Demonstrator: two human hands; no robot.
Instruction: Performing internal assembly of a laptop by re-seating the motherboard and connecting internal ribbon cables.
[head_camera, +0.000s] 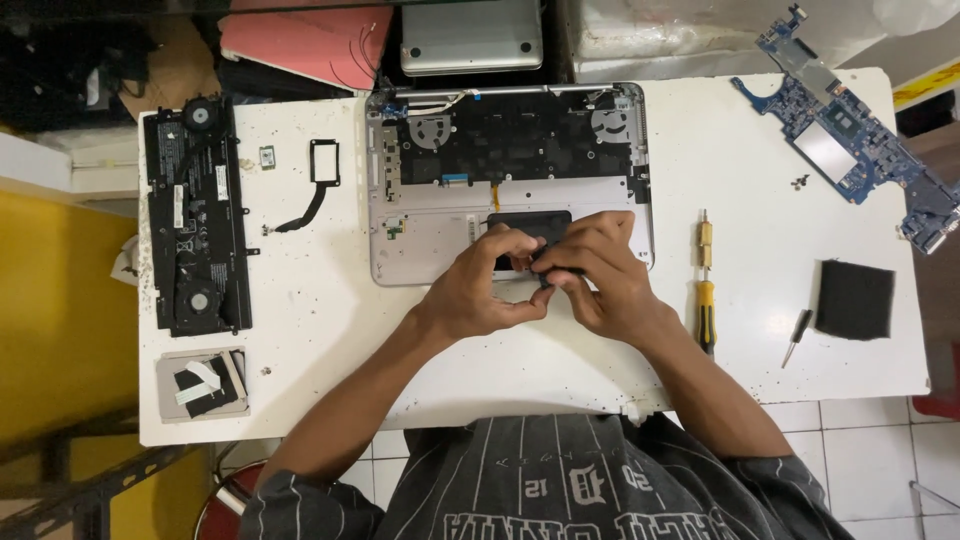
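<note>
— Black part (545, 268) pinched between our two hands: left hand (480, 290) has thumb and fingers closed on its near edge, right hand (600, 275) is clenched over its right end. It sits on the touchpad (520, 222), at the front of the open laptop base (400, 250).

— We'd keep it level, lift evenly, no twisting near the orange ribbon (494, 195).

— Its heading?

— Long axis seems to run left to right, along the base's front edge; our fingers hide the ends.
</note>
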